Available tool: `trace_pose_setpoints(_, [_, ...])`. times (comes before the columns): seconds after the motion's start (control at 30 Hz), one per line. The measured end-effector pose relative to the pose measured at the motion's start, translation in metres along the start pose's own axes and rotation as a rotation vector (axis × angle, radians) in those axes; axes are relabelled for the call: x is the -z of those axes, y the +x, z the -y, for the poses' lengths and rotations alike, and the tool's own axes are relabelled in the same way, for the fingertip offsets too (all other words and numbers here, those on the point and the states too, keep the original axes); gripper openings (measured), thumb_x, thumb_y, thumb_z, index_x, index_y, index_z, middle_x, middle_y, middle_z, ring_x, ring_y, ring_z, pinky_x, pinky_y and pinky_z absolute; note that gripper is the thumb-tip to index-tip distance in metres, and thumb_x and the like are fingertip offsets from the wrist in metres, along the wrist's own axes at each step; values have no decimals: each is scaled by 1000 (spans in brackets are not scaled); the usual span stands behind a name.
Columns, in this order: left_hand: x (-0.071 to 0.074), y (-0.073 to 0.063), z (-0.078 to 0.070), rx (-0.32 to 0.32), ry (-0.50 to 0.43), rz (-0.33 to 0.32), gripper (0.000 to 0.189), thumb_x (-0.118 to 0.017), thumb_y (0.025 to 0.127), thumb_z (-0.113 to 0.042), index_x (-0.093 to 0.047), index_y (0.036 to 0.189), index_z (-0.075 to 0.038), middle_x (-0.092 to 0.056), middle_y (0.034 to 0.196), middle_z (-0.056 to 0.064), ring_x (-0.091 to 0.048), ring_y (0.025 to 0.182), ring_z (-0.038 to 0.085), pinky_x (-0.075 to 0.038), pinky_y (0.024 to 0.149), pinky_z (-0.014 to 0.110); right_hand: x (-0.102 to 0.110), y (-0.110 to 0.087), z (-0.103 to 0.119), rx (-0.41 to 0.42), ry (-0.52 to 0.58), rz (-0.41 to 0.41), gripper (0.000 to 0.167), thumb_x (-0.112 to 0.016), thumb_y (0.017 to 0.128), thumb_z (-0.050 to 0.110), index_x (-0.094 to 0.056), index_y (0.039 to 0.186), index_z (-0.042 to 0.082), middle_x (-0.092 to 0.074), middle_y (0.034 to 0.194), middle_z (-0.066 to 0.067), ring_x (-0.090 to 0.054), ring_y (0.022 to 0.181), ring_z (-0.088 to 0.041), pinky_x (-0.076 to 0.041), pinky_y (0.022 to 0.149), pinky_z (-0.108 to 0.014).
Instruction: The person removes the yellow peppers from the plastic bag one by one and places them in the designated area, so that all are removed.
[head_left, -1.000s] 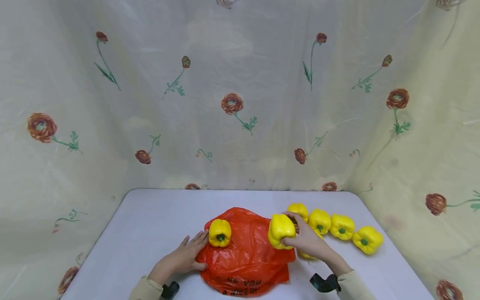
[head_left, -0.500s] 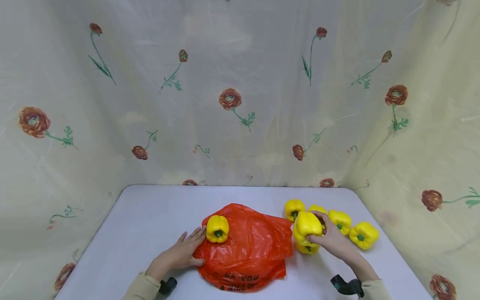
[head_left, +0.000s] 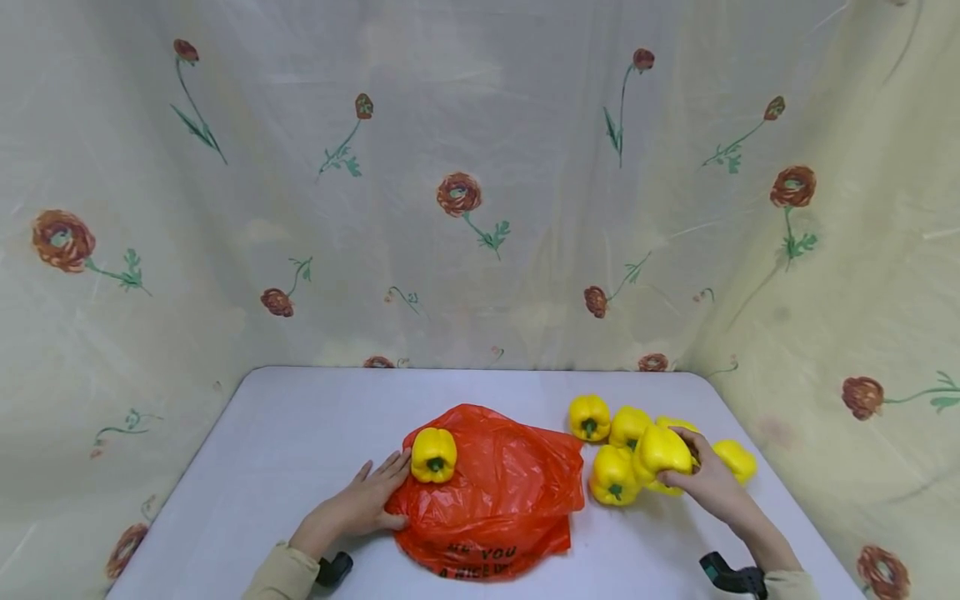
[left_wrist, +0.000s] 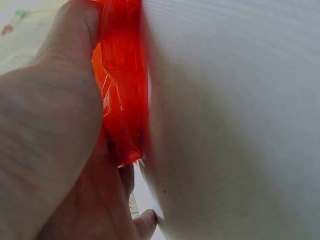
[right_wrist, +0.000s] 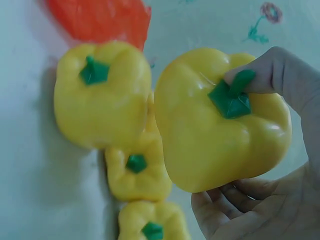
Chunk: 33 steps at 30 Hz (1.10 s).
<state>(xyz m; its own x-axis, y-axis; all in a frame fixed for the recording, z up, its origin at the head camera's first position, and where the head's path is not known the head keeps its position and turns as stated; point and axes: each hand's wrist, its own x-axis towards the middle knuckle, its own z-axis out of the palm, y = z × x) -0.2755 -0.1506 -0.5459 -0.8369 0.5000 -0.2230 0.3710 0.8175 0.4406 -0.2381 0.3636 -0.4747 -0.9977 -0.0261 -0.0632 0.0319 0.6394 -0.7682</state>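
Note:
My right hand [head_left: 712, 483] grips a yellow bell pepper [head_left: 663, 452] above the other peppers on the right of the table. In the right wrist view the thumb presses beside the green stem of this pepper [right_wrist: 215, 140], with the fingers under its far side. My left hand [head_left: 363, 502] rests with extended fingers at the left edge of a red plastic bag [head_left: 510, 487]. Close to its fingertips, another yellow bell pepper [head_left: 433, 456] sits on the bag. In the left wrist view the bag [left_wrist: 122, 90] lies against the thumb and palm.
Several yellow bell peppers stand right of the bag, among them a back one [head_left: 588, 418], a front one [head_left: 613, 477] and one at the far right [head_left: 735, 461]. The white table [head_left: 315, 417] meets a flowered curtain [head_left: 525, 275] behind and at the sides.
My right hand has carried its pepper rightward, from over the bag to over the group of peppers. My left hand and the pepper on the bag stay in place; the head view shifts slightly.

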Motion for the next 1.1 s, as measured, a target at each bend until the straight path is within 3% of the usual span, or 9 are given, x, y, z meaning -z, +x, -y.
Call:
trace_pose_setpoints(0.3, [-1,2,0,-1,2,2,96,-66,83,-56,-22,154,-9,-15,163,8,-11,150,30,-6,117,63,4,5,-23,-131,-50,5,96,-71,85,35,-13,148,-8,-26,147,-32,-38,126,-44,-39,101,-56])
trace_pose_setpoints(0.6, [-1,1,0,15,-7,14,96,-67,82,-55,-23,154,-9,-16,163,8,-12,150,31,-6,117,63,-10,10,-45,-160,-45,43,98,-72,83,37,-14,148,-8,-23,148,-34,-33,132,-49,-34,106,-61])
trace_pose_setpoints(1.1, [0,0,-2,12,-1,10,96,-68,82,-54,-23,154,-9,-15,163,8,-11,150,30,-6,117,63,-22,8,-51,-174,-39,58,96,-69,85,38,-13,150,-5,-19,151,-34,-26,137,-50,-26,109,-65])
